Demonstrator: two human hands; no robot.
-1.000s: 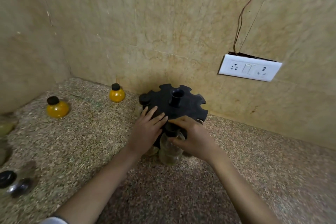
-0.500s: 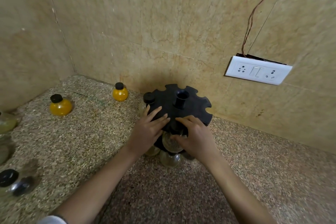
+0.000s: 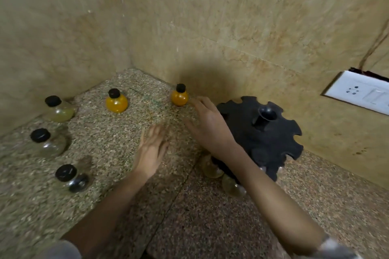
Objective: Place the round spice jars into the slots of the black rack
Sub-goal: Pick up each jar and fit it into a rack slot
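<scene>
Right now I'm between jars: two clear jars (image 3: 211, 168) hang in the black rack's (image 3: 271, 143) near slots. My right grip (image 3: 210, 126), wide and empty, stretches toward the orange jar (image 3: 179, 99) at the rack's ten o'clock on the desk (image 3: 109, 153). My left grip (image 3: 150, 147) hovers flat, empty. Next, I judge: pinch under its black cap (image 3: 180, 88) and lift upright. It looks bulbous, glossy, likely slippery.

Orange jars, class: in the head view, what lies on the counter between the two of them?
Nothing: the head view shows the counter stretch between the left orange jar and the right orange jar bare.
</scene>
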